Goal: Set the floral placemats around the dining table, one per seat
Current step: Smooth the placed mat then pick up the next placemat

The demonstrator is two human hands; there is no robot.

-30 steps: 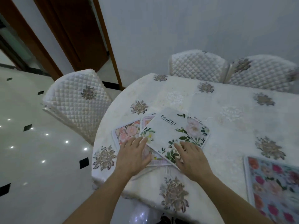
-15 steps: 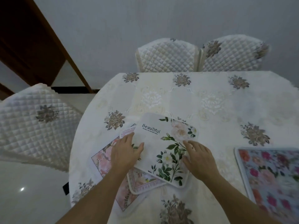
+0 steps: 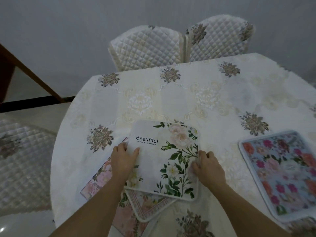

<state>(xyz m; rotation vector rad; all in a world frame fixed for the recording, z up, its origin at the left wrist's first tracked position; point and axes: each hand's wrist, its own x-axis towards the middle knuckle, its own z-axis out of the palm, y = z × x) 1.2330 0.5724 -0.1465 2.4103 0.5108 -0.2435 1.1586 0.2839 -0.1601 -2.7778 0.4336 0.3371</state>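
Observation:
A white placemat (image 3: 159, 161) with green leaves, pale roses and the word "Beautiful" lies on top of a small stack at the near left of the table. My left hand (image 3: 122, 161) grips its left edge, thumb on top. My right hand (image 3: 207, 169) grips its right edge, fingers curled round the rim. Beneath it lie a pink-bordered placemat (image 3: 148, 205) and a pink floral placemat (image 3: 97, 182). A blue placemat (image 3: 283, 173) with red and pink flowers lies flat at the right.
The round table (image 3: 171, 98) wears a cream embroidered cloth. Two quilted white chairs (image 3: 148, 48) (image 3: 218, 40) stand side by side at the far edge against a grey wall. A third quilted chair (image 3: 22, 161) stands at the left. Brown door trim (image 3: 34, 77) runs behind it.
The view swung right around the table. Both hands shifted from resting flat on the white placemat to gripping its left and right edges, and the mat turned square to me.

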